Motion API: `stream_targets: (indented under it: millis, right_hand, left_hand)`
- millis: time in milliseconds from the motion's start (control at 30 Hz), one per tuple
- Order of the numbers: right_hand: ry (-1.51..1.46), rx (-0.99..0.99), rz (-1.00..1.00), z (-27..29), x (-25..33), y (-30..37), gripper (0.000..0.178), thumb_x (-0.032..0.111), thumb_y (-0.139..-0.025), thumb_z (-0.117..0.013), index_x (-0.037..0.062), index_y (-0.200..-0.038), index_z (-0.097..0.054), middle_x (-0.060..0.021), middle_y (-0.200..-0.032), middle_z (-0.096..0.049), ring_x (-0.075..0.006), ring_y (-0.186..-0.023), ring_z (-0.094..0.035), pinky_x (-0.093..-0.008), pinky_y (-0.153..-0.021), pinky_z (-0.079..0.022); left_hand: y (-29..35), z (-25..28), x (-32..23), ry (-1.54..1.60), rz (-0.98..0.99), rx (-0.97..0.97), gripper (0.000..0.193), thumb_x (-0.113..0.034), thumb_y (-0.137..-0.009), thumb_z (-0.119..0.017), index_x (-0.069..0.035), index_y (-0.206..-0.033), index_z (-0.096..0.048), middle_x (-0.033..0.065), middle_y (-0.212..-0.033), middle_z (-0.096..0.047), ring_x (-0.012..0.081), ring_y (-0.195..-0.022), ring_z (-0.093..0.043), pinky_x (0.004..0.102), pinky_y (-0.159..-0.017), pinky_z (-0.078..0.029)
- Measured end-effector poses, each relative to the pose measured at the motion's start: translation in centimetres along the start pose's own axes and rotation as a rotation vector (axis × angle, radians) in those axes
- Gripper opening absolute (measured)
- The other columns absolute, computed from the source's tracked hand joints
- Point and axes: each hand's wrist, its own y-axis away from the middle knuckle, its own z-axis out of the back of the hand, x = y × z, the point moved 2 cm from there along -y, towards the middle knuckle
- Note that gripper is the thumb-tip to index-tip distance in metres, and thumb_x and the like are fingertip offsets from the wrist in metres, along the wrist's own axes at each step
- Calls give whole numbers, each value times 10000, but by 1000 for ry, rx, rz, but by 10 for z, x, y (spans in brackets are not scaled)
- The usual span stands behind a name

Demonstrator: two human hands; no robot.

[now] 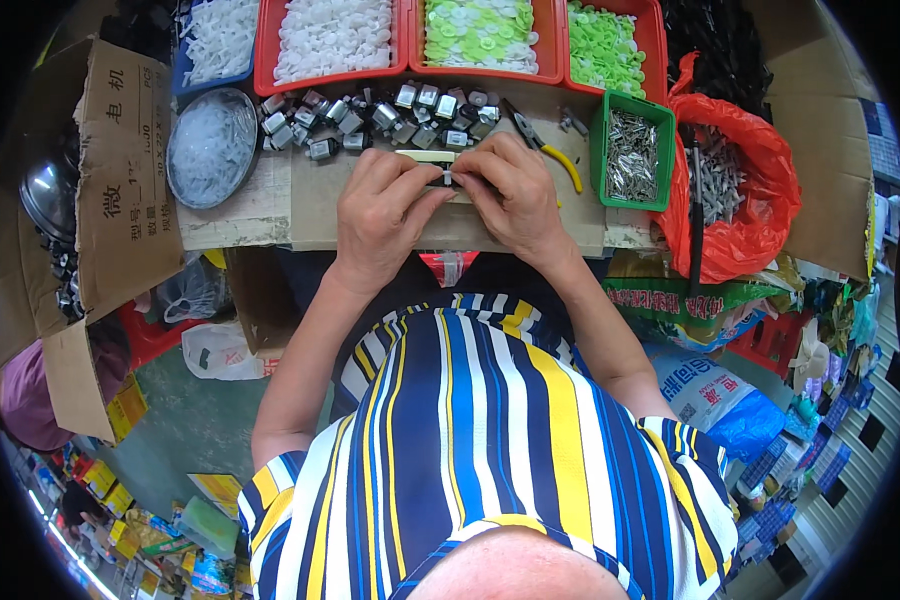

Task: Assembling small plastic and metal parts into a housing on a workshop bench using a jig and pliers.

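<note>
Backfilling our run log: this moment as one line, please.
left fingers: pinching small part | right fingers: same part | nearby: motors, pliers

We see dark printing, Chinese chars. and nos., which runs up the side of the cardboard box [130,150] on the left. On the right, the green sack [705,304] has red chars., and the blue-and-white sack [715,395] has white chars. w/ a small square code. The white plastic bag [225,352] carries reddish print, too small for us.
</note>
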Motion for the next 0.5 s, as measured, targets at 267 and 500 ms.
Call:
stream_targets:
  millis: [267, 500]
  right_hand:
    - [25, 18, -8, -3, 0, -1, 120, 47, -789, -728, 44, -881, -650, -77, -820, -558, -271, -796, -591, -394, -662, -412]
    - [50, 38, -15, -2, 0, -1, 111, 62, -802, -718, 61, -892, -654, -72, -852, -552, -266, -833, -588, -395, -688, -412]
  left_hand:
    - [3, -1, 3, -51, -73, 17, 232, -56, -722, -822, -43, -933, -728, 68, -830, -605, 232, -785, -568, 345, -664, -474]
    - [3, -4, 0, -133, -150, 62, 162, -76, -747, -776, -54, -894, -710, 54, -790, -553, 232, -800, -536, 352, -667, -478]
